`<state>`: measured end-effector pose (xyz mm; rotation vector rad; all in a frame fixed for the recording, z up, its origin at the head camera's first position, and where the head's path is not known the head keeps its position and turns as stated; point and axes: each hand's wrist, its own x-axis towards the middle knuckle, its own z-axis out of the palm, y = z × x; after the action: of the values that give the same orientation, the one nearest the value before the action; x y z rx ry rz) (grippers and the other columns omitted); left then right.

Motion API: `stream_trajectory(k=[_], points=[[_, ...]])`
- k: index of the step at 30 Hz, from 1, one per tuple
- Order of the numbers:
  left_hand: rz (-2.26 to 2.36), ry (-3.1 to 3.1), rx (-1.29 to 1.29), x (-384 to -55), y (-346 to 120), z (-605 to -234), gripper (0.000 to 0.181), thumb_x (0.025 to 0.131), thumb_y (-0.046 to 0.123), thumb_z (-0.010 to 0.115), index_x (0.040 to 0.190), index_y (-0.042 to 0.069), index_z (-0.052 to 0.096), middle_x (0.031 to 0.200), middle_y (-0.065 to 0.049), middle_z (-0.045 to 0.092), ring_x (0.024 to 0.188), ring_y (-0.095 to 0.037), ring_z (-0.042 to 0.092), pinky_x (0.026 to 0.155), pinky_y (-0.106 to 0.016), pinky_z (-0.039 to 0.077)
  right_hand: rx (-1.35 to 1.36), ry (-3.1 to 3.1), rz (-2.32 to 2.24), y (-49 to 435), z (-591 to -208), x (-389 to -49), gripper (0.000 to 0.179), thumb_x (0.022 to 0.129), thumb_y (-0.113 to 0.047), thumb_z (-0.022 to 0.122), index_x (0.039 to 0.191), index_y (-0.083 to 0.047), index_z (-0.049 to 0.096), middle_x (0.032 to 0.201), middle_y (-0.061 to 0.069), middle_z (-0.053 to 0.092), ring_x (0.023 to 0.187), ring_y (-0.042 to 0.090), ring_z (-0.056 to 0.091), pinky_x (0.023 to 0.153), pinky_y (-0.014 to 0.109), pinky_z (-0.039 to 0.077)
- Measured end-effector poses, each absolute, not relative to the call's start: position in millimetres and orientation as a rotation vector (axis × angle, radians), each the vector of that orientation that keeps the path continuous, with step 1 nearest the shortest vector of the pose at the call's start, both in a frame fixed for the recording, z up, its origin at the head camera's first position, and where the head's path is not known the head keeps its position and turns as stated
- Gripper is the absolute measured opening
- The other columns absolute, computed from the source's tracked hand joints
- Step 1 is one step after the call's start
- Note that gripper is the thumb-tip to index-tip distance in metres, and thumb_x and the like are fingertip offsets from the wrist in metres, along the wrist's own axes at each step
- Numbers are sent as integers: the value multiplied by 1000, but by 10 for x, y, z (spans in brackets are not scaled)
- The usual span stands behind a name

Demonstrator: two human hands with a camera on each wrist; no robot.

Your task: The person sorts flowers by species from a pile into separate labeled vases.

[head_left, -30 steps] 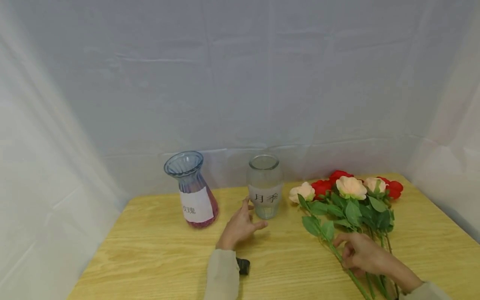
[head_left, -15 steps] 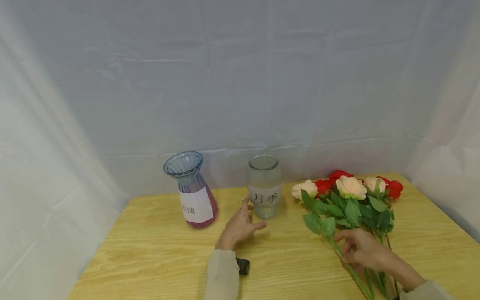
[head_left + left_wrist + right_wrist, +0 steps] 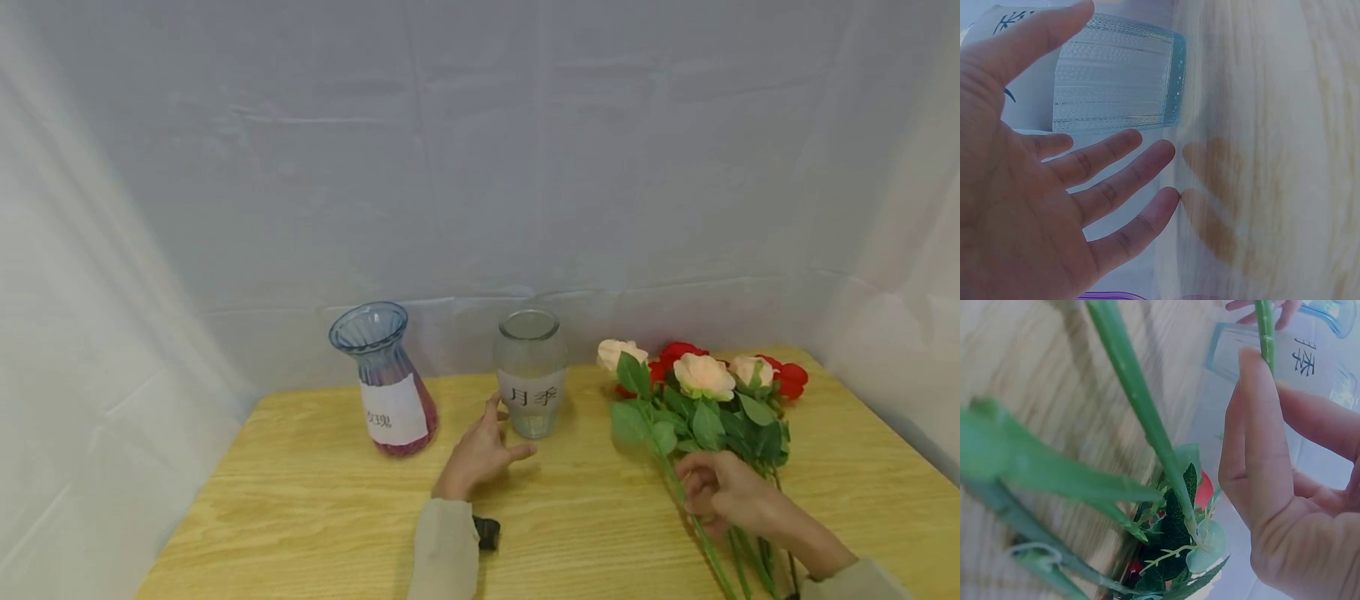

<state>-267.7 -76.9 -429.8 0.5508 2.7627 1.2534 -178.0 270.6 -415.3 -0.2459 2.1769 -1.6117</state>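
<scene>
My right hand (image 3: pixel 723 492) pinches the green stem (image 3: pixel 1265 331) of a peach-coloured rose (image 3: pixel 621 353) between thumb and fingers. That bloom tilts up at the left side of a pile of red and peach flowers (image 3: pixel 703 377), whose leafy stems run toward the front. My left hand (image 3: pixel 480 454) has its fingers spread and thumb out, beside the lower left of a clear glass vase (image 3: pixel 531 350). In the left wrist view the open palm faces that vase's ribbed base (image 3: pixel 1116 75), holding nothing. The clear vase stands upright with a white label bearing dark characters.
A blue-to-pink glass vase (image 3: pixel 378 362) with a white label (image 3: pixel 393 412) stands left of the clear vase. Everything is on a wooden table (image 3: pixel 300 500). White sheeting (image 3: pixel 480 167) hangs behind and along both sides.
The peach rose in my right hand has lifted and shifted right, its bloom now higher. My right hand has moved slightly up and right. The left hand and both vases have stayed put.
</scene>
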Motion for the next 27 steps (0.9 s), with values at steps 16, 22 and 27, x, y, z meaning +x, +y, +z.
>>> stream_trajectory(k=[16,22,27], points=[[1258,2758,570,-2675,-784,-4306,95,89,30,79,157,-2,21,146,-28,50,127,-44,54,103,-61,41,-282,2133,-1747,2699,-4154,-1797,26,92,6,55,115,8,45,84,5,51,69,15,55,58,34,55],[1263,2754,570,-2679,-776,-4309,95,89,28,79,157,-1,20,145,-27,50,127,-44,55,102,-61,42,-225,2126,-1745,2701,-4129,-1800,25,97,2,55,117,8,42,91,7,50,75,16,55,64,38,59],[1255,2757,573,-2686,-773,-4323,95,89,28,79,158,0,20,144,-26,52,126,-43,56,102,-61,42,-167,2138,-1774,2696,-4121,-1804,30,98,1,55,120,12,37,97,9,48,86,21,57,68,43,60]])
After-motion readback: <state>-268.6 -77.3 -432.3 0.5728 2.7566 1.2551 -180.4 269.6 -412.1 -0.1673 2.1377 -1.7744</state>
